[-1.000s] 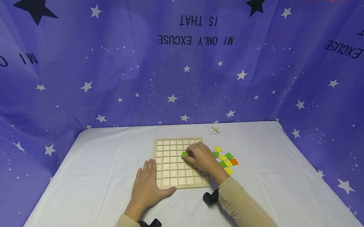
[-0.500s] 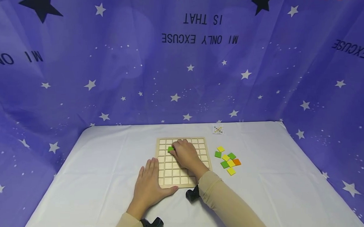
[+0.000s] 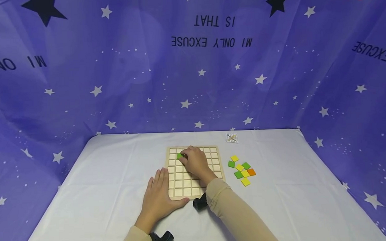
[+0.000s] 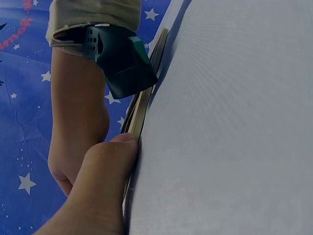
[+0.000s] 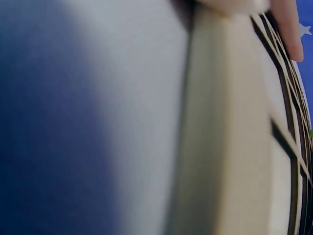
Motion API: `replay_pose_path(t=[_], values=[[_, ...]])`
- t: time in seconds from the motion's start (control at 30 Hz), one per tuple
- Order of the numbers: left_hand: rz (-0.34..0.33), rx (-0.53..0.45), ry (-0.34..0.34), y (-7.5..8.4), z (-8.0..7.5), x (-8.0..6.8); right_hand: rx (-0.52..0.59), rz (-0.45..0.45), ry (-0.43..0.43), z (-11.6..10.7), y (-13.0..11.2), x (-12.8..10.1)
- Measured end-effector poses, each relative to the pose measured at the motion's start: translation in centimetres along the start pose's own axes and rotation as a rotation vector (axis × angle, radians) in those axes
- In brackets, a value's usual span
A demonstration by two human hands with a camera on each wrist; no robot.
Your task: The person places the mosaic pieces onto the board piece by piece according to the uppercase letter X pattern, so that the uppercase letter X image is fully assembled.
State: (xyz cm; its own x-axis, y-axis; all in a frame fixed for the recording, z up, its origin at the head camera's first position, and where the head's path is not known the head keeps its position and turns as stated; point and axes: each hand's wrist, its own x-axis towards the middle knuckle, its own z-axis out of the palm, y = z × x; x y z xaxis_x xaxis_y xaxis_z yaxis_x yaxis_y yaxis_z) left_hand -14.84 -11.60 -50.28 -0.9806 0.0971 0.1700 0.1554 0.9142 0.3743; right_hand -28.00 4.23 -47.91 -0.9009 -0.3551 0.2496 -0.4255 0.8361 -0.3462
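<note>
Right hand pinches green tile, mostly hidden under its fingertips. Right wrist view: only blurred board. Left hand flat, fingers straight, thumb against board edge.

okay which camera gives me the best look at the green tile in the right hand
The head view. It shows the green tile at the fingertips of the right hand, over the far left cells of the wooden grid board. The left wrist view doesn't show the tile; the right wrist view is a blurred close-up of the board.
</note>
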Motion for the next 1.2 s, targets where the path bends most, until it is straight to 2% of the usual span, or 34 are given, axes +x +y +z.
replay_pose_path(t=[0.13, 0.33, 0.53, 0.67, 0.8, 0.97, 1.2], values=[[0.003, 0.003, 0.005, 0.0, 0.0, 0.0, 0.084, 0.051, -0.023, 0.0, 0.0, 0.2], [0.008, 0.007, 0.014, 0.0, 0.1, 0.0, 0.102, 0.092, -0.027, -0.1, -0.2, 0.3], [0.008, 0.003, 0.01, -0.1, 0.1, 0.0, 0.076, 0.075, -0.013, -0.1, -0.4, -0.2], [0.001, 0.015, 0.002, -0.1, 0.2, 0.1, 0.132, 0.034, -0.015, -0.6, 0.1, -0.8], [-0.004, 0.014, 0.001, -0.1, 0.2, 0.1, 0.151, 0.015, -0.016, -1.3, 1.5, -1.7], [-0.006, 0.008, 0.003, 0.0, 0.2, 0.2, 0.127, 0.049, 0.01, -3.0, 4.2, -3.0], [-0.006, -0.001, 0.0, -0.1, 0.2, 0.1, 0.015, 0.118, 0.003, -6.0, 8.5, -5.3]])
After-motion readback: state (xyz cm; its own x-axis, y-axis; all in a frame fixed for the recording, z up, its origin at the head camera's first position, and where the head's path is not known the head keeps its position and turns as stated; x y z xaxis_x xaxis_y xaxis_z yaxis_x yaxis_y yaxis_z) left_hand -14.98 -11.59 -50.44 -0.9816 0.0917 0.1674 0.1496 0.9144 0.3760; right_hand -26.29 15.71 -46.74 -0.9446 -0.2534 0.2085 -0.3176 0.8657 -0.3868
